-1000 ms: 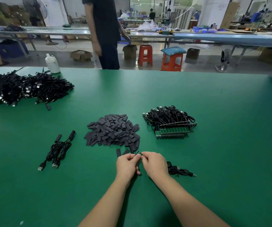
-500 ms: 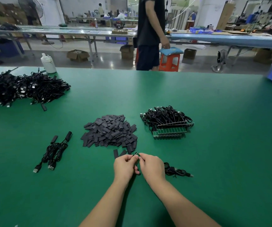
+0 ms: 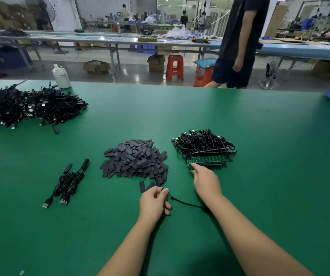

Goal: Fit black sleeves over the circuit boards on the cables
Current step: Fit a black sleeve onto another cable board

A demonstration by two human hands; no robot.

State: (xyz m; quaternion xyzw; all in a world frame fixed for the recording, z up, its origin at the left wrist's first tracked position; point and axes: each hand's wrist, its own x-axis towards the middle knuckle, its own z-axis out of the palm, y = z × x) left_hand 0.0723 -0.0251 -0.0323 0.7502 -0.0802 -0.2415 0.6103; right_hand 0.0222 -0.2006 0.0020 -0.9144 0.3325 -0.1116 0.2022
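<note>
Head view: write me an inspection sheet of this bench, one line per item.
Surface: green table top, one wide mat.
Job's things: heap of black sleeves at centre; stack of cables with bare green boards to its right; two sleeved cables to its left.
Clutter: white bottle at the far edge.
Grippers: left hand pinches the end of one cable; right hand reaches for the board stack, fingertips at its near corner.
Cables: big black cable pile at far left.
Surroundings: a person beyond the table, red stools, cardboard boxes, long benches.
</note>
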